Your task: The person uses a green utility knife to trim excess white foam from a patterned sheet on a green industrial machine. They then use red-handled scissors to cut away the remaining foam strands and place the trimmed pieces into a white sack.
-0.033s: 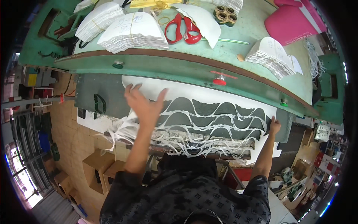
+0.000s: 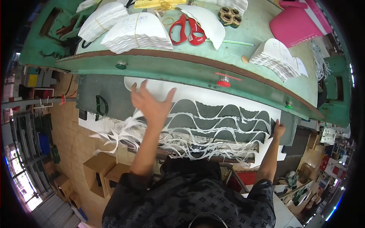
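Fingers spread, my left hand (image 2: 152,108) hovers over or lightly touches the left part of a white sheet (image 2: 197,91). The sheet lies on a dark grey board (image 2: 102,85), tucked close to the green machine beam. Its nearer part is a web of thin wavy strips around scalloped openings that show the grey beneath. Loose white strips (image 2: 123,135) hang in a tangle beside my left forearm. At the sheet's right end my right hand (image 2: 279,130) grips the edge, thumb up; part of its fingers is hidden.
The green beam (image 2: 159,62) runs across just beyond my hands. On the surface above it are stacks of white cut pieces (image 2: 135,34), red-handled scissors (image 2: 186,32), a green pen (image 2: 237,43), a metal cutting die (image 2: 230,16) and a pink container (image 2: 298,22). Cardboard boxes (image 2: 99,165) stand lower left.
My left hand has shifted slightly to the right. The loose strips beside it have swung left and spread. My right hand stays where it was.
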The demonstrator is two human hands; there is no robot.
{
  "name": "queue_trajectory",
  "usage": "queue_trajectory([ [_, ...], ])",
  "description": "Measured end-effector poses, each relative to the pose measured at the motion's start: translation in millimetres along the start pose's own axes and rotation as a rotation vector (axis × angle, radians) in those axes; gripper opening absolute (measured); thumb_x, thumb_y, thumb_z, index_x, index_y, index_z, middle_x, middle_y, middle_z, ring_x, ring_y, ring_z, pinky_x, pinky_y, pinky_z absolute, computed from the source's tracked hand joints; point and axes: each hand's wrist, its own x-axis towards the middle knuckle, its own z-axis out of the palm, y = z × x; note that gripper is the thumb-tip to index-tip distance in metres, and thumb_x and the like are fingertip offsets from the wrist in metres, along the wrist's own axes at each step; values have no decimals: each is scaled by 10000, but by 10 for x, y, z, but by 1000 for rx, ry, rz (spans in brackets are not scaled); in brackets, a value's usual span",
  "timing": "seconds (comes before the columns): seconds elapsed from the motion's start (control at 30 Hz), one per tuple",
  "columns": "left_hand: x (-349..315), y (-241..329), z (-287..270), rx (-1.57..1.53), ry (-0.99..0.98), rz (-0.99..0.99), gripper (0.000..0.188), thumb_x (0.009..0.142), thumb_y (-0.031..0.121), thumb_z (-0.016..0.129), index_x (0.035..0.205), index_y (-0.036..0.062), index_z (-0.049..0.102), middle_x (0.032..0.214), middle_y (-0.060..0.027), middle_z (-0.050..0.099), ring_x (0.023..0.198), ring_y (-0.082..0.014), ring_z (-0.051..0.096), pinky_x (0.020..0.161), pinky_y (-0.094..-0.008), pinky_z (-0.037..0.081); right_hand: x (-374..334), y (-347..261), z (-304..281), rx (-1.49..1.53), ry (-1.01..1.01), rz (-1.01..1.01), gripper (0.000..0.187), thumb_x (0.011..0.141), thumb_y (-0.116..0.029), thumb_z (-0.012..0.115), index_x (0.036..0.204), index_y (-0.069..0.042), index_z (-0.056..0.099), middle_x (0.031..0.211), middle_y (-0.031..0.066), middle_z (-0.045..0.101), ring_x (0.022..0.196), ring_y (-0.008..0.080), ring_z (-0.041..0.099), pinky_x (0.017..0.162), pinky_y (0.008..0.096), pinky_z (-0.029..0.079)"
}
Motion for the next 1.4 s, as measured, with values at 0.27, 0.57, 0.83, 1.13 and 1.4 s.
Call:
queue_trajectory([
  [0.27, -389, 628, 153, -610, -421, -279, 457, 716, 454, 892, 745, 85, 624, 685, -58, 637, 623, -235, 620, 610, -369, 490, -360, 176, -242, 118, -117, -121, 586, 871, -369, 763, 1212, 96, 658, 1098, 271, 717, 1015, 369, 716, 886, 423, 546],
  [0.57, -303, 1306, 647, -654, -133, -52, 474, 736, 309, 907, 580, 44, 546, 540, -53, 535, 441, -183, 462, 452, -323, 359, -401, 193, -210, 36, -204, -249, 613, 874, -327, 742, 1294, 95, 596, 1210, 353, 624, 1141, 485, 603, 1008, 490, 480],
  [0.83, -282, 1164, 449, -637, -284, -25, 423, 801, 422, 831, 692, 60, 640, 642, -86, 630, 533, -270, 601, 506, -376, 448, -531, 179, 10, 160, -199, -186, 595, 911, -308, 700, 1333, 90, 566, 1202, 350, 616, 1147, 481, 584, 1015, 495, 467],
  [1.13, -609, -1408, 501, 381, -96, -242, 540, 869, 359, 726, 1240, -17, 615, 1182, -268, 618, 1169, -448, 557, 1032, -508, 416, -124, 412, 168, 331, -160, -97, 401, 992, -304, 616, 877, 62, 731, 736, 163, 728, 675, 276, 681, 709, 413, 503],
  [1.4, -258, -1793, 489, 432, -364, -404, 616, 894, 481, 676, 1245, -20, 605, 1194, -260, 611, 1173, -455, 557, 990, -527, 463, 538, 489, 431, 626, -157, 15, 269, 937, -217, 733, 895, 48, 750, 720, 94, 713, 635, 107, 581, 630, 314, 463],
])
